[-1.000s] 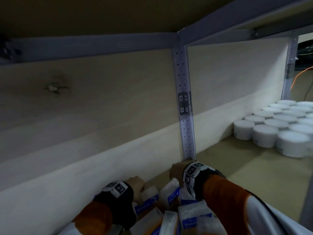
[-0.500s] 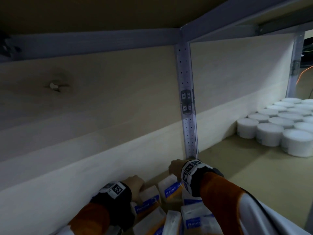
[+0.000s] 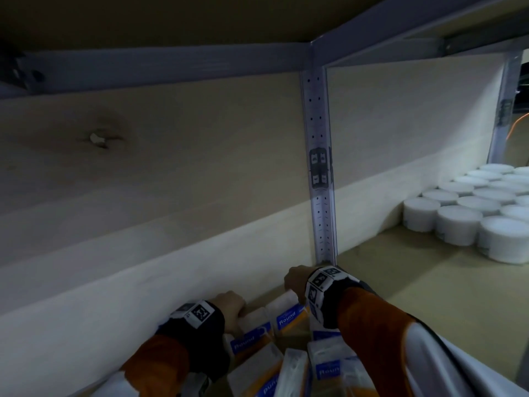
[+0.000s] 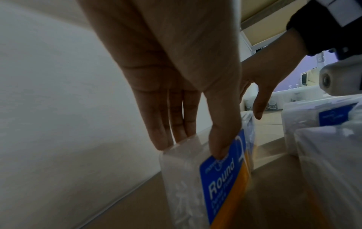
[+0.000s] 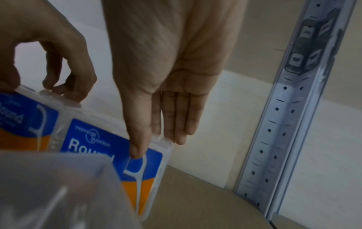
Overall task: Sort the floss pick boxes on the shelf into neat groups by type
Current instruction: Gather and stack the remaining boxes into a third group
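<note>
Two clear floss pick boxes with blue-and-orange "Round" labels stand side by side near the back panel of the shelf. My left hand [image 3: 233, 309] pinches the left box [image 3: 252, 332] at its top, thumb on the label and fingers behind it, as the left wrist view shows for the hand [image 4: 194, 145] and box [image 4: 221, 178]. My right hand [image 3: 294, 283] pinches the right box [image 3: 286, 312] the same way; the right wrist view shows this hand [image 5: 158, 145] on its box [image 5: 109, 144]. Several more boxes [image 3: 326, 365] lie jumbled in front.
A perforated metal upright [image 3: 322, 196] rises just right of my right hand. Beyond it, several white round tubs [image 3: 458, 222] stand grouped at the far right of the shelf board [image 3: 400, 282]. A pale back panel [image 3: 171, 196] closes the rear, and another shelf hangs low overhead.
Both hands have moved a little toward the back panel, carrying their boxes, which now stand more upright and side by side.
</note>
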### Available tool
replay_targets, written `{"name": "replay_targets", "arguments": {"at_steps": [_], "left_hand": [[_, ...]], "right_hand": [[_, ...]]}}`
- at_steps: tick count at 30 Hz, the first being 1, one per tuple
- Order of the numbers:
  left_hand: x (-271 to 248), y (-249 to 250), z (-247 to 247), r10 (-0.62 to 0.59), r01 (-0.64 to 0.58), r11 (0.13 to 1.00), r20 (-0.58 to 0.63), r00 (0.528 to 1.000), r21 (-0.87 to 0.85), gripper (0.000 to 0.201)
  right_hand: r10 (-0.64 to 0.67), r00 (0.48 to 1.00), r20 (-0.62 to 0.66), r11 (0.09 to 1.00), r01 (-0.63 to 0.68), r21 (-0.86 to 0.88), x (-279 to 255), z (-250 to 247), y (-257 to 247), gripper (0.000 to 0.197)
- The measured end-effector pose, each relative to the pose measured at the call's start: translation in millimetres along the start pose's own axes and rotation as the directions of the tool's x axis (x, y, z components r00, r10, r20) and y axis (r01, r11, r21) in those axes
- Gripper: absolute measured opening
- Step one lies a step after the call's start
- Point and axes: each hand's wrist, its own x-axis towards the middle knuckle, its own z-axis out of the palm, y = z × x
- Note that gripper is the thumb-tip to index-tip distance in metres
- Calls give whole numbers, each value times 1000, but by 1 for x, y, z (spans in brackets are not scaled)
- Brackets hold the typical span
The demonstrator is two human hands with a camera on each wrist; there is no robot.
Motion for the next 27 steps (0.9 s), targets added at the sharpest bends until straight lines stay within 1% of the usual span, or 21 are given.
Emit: {"name": "replay_targets", "arguments": {"at_steps": [3, 4, 6, 7, 9, 11, 14, 16, 19, 22, 25, 27], "left_hand": [[-2, -2, -1, 7, -7, 1000, -13, 1000, 22, 49], [-3, -2, -1, 10, -9, 1000, -27, 1000, 20, 50], [-5, -2, -1, 23, -23, 1000, -70, 997, -9, 49], [-7, -1, -2, 35, -38, 999, -97, 995, -25, 47], [-10, 3, -5, 72, -77, 997, -136, 988, -31, 44], [-14, 9, -9, 123, -127, 992, -137, 983, -25, 43], [-20, 19, -12, 197, -204, 978, -119, 973, -43, 43], [-24, 28, -14, 237, -241, 970, -107, 966, -28, 43], [-27, 41, -16, 271, -273, 962, -57, 961, -28, 36], [-28, 50, -14, 246, -243, 967, 31, 969, -82, 32], [-28, 56, -11, 220, -211, 974, 120, 968, -82, 39], [-29, 58, -9, 203, -193, 977, 137, 969, -87, 43]], "right_hand": [[-48, 999, 7, 997, 47, 55, 5, 4, 7, 35], [-58, 997, 43, 996, 55, 67, 6, 4, 7, 34], [-27, 996, 80, 996, 20, 89, 7, 5, 9, 29], [-23, 997, 71, 994, 15, 108, 8, 7, 13, 29], [-52, 994, 94, 990, 39, 134, 7, 10, 22, 34], [-77, 989, 127, 989, 60, 133, 6, 15, 29, 35], [-97, 988, 123, 983, 76, 165, -3, 19, 34, 30], [-78, 992, 103, 984, 60, 168, -9, 23, 37, 28], [-75, 987, 144, 985, 51, 167, -16, 26, 42, 33], [-45, 983, 179, 982, 11, 187, -21, 31, 48, 36], [-36, 976, 214, 982, -5, 187, -26, 40, 53, 43], [-33, 971, 235, 983, -11, 183, -28, 43, 55, 48]]}}
